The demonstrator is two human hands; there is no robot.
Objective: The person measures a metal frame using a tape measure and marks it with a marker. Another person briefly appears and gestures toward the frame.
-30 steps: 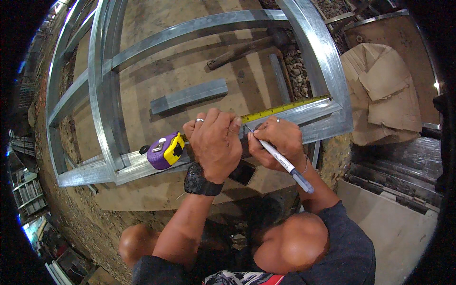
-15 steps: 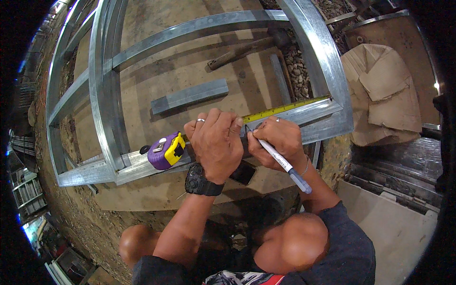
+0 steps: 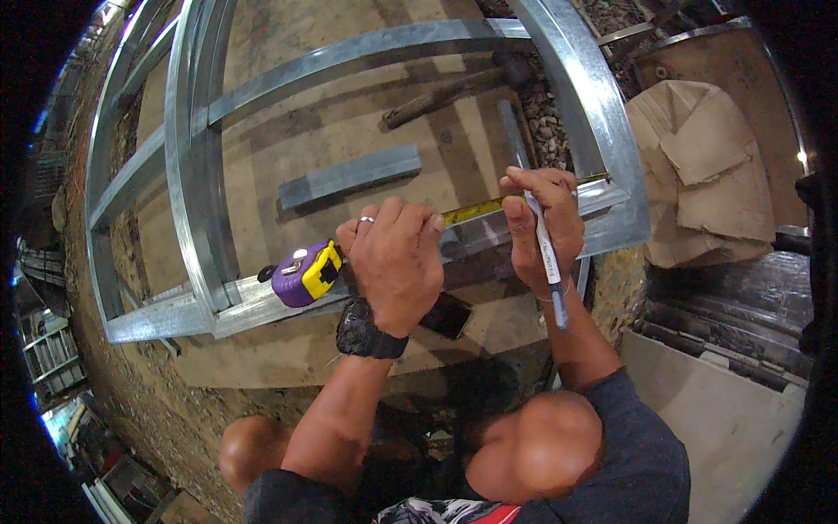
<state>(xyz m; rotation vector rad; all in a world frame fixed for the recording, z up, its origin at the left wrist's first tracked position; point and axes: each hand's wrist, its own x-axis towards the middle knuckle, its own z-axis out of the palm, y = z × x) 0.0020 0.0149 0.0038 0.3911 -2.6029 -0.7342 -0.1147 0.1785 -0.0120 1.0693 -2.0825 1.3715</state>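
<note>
My left hand point(image 3: 393, 262) is closed on the yellow blade point(image 3: 473, 210) of a tape measure, holding it along the near bar of a galvanized metal frame point(image 3: 594, 79). The purple and yellow tape case point(image 3: 293, 284) rests on the bar just left of that hand. From there the blade runs right, toward the frame's corner. A white marker pen point(image 3: 550, 258) is held in my right hand point(image 3: 567, 229), its capped-looking end pointing down toward my wrist. That hand is over the blade, its fingers partly hiding it; the pen's tip is near the fingertips, above the bar.
A short metal tube point(image 3: 349, 177) lies on the board inside the frame. Beyond it is a hammer point(image 3: 445, 98) with a wooden handle. A dark flat rectangular object point(image 3: 447, 316) lies beneath the near bar. Folded cardboard point(image 3: 711, 175) is at the right.
My right hand has lifted off the bar beside my left thumb and shifted right and farther away. The pen has swung more upright with it. My left hand and the tape case have barely moved.
</note>
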